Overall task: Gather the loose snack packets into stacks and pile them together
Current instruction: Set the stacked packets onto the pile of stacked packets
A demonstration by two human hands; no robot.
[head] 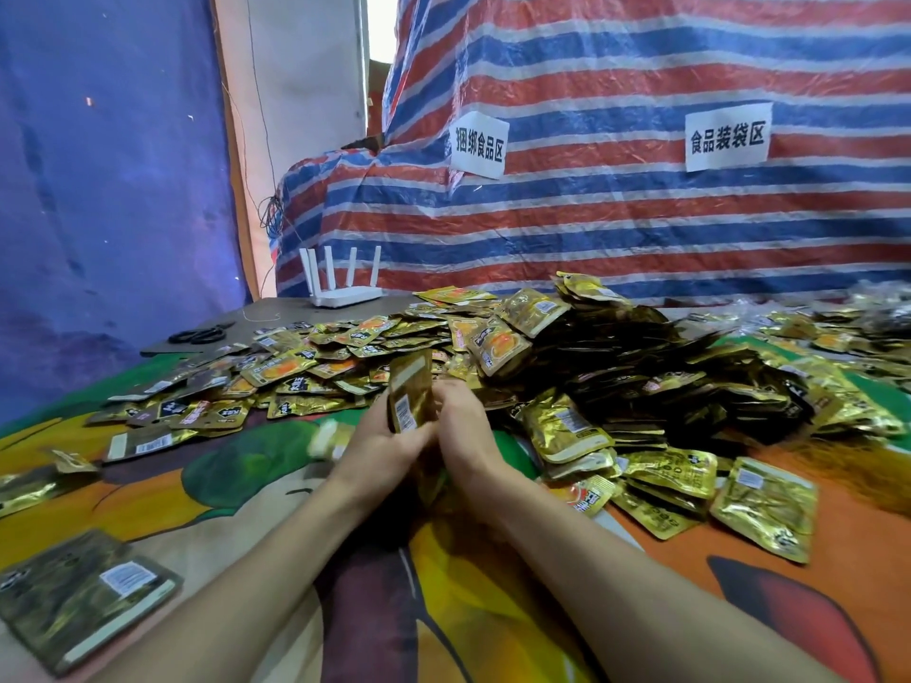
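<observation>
Both hands meet at the middle of the table around an upright stack of gold snack packets. My left hand grips the stack's left side and my right hand holds its right side. A large heap of gold packets rises just behind and to the right. Loose packets lie spread flat to the left of the hands. A neat stack of packets lies at the near left. More loose packets lie at the near right.
The table wears a colourful printed cloth. A white router and black scissors sit at the far left. A striped tarp with two paper signs hangs behind. A small pale object, blurred, sits left of my left hand.
</observation>
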